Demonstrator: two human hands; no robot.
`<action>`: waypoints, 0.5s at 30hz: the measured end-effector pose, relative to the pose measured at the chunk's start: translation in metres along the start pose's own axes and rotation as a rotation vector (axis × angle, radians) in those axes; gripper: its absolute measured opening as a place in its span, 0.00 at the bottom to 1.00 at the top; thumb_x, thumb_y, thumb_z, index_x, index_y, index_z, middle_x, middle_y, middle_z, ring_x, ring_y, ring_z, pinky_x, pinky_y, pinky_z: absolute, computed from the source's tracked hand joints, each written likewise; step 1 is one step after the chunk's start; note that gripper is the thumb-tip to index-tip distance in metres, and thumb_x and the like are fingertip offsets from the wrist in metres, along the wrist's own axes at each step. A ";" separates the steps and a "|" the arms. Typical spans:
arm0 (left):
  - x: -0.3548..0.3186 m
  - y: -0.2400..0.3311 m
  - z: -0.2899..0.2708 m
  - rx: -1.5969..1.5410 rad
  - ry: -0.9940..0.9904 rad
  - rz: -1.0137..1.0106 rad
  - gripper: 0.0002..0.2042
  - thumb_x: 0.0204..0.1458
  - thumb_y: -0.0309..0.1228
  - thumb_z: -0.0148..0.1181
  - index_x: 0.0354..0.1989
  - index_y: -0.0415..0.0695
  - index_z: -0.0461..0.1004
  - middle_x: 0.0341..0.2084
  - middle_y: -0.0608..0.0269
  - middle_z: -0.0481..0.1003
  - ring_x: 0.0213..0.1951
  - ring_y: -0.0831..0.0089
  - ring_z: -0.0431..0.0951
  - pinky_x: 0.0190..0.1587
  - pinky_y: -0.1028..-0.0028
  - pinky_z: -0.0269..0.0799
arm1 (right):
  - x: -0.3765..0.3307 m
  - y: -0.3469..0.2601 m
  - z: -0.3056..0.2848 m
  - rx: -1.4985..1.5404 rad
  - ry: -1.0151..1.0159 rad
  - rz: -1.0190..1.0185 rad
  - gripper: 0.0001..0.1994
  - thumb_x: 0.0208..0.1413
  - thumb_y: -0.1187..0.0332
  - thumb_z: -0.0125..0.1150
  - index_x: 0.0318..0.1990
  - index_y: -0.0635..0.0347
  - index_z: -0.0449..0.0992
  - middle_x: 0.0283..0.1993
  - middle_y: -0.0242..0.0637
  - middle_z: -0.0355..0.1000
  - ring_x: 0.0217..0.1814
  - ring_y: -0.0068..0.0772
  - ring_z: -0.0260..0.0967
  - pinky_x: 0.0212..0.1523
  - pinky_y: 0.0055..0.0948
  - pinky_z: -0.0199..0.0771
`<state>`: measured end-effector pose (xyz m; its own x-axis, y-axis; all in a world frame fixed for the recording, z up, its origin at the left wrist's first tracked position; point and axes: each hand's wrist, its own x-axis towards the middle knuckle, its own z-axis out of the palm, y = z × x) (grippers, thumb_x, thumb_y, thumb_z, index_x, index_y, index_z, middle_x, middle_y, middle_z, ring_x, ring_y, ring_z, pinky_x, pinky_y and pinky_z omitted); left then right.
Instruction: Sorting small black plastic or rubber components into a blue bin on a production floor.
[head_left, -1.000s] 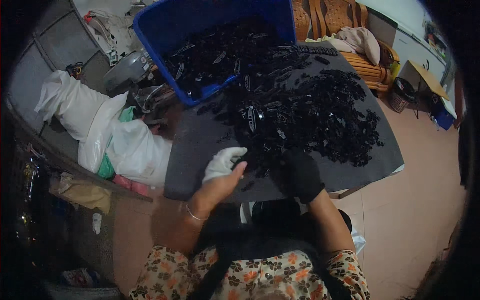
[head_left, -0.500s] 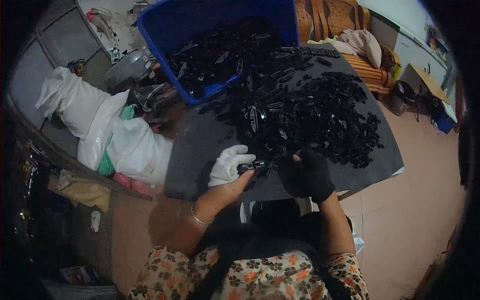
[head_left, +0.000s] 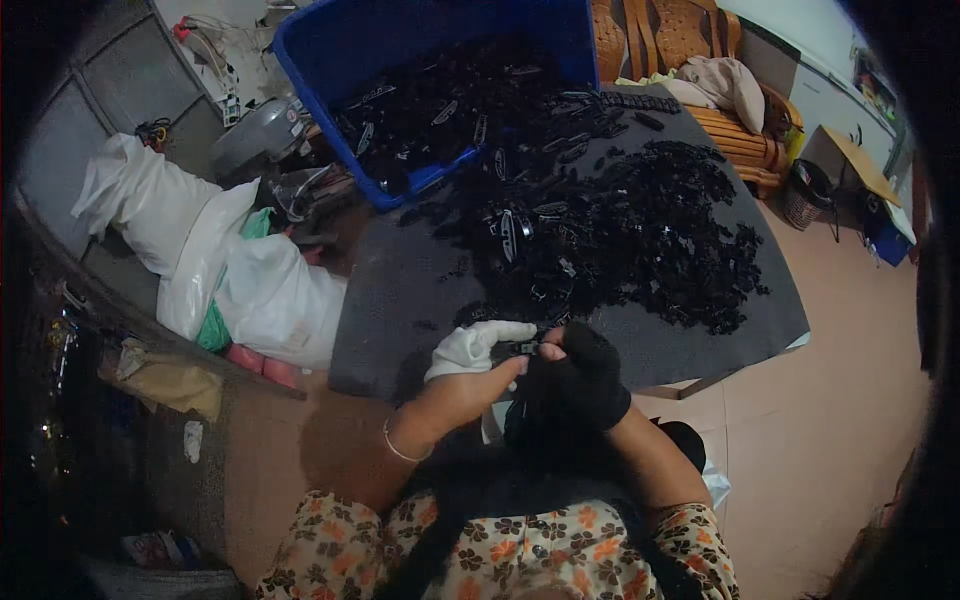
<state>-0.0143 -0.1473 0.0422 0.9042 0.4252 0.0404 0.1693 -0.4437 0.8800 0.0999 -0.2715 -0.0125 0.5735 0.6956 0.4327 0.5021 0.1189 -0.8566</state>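
Closest to the person, both hands meet just over the near edge of the table (head_left: 400,330). The left hand (head_left: 470,375) wears a white cloth over its fingers, the right hand (head_left: 578,375) a black glove, and between their fingertips sits one small black piece (head_left: 522,349). Both grips are closed on that piece, pinched from either side.

The trouble I would watch for is the piece slipping. It is tiny and dark, the glove is dark too, and the lap below is in shadow; if the cloth-covered fingers lose their hold, it could drop out of sight between the knees or onto the floor (head_left: 820,400). The cloth also dulls the feel, so a poor pinch might go unnoticed.

The piece itself looks like a short, flat bit of black plastic or metal with a faint glint; its exact shape is too small to tell.

Just beyond the hands the dark grey table carries a wide heap of black parts (head_left: 640,240), spread loosely toward the right edge. A careless elbow could sweep some off that side. Farther back a blue tub (head_left: 420,30), tipped toward the table, spills more of the same. To the left lie white sacks (head_left: 220,260); at the far right stands a wooden chair (head_left: 700,60).
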 end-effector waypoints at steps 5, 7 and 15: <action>-0.005 0.001 0.002 -0.059 0.009 0.092 0.15 0.49 0.24 0.59 0.47 0.38 0.71 0.33 0.60 0.76 0.31 0.80 0.76 0.30 0.80 0.72 | -0.002 0.002 0.006 0.215 0.043 0.138 0.04 0.52 0.72 0.55 0.34 0.62 0.72 0.27 0.32 0.67 0.30 0.24 0.66 0.32 0.25 0.67; -0.004 -0.001 0.001 0.002 0.015 0.150 0.15 0.50 0.25 0.58 0.47 0.37 0.71 0.33 0.60 0.76 0.31 0.80 0.76 0.30 0.80 0.71 | -0.001 0.002 0.006 0.220 0.021 0.131 0.04 0.52 0.72 0.55 0.34 0.62 0.72 0.28 0.32 0.68 0.30 0.25 0.66 0.32 0.25 0.67; -0.005 -0.011 -0.006 -0.259 -0.057 -0.122 0.16 0.54 0.28 0.55 0.49 0.36 0.69 0.32 0.60 0.76 0.34 0.78 0.76 0.34 0.81 0.71 | 0.001 0.007 -0.001 -0.086 -0.079 -0.151 0.07 0.52 0.71 0.58 0.38 0.62 0.73 0.35 0.40 0.71 0.35 0.37 0.71 0.35 0.29 0.71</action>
<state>-0.0229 -0.1393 0.0348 0.9053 0.4146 -0.0929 0.1787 -0.1731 0.9686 0.1049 -0.2705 -0.0177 0.4361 0.7283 0.5286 0.6343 0.1679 -0.7547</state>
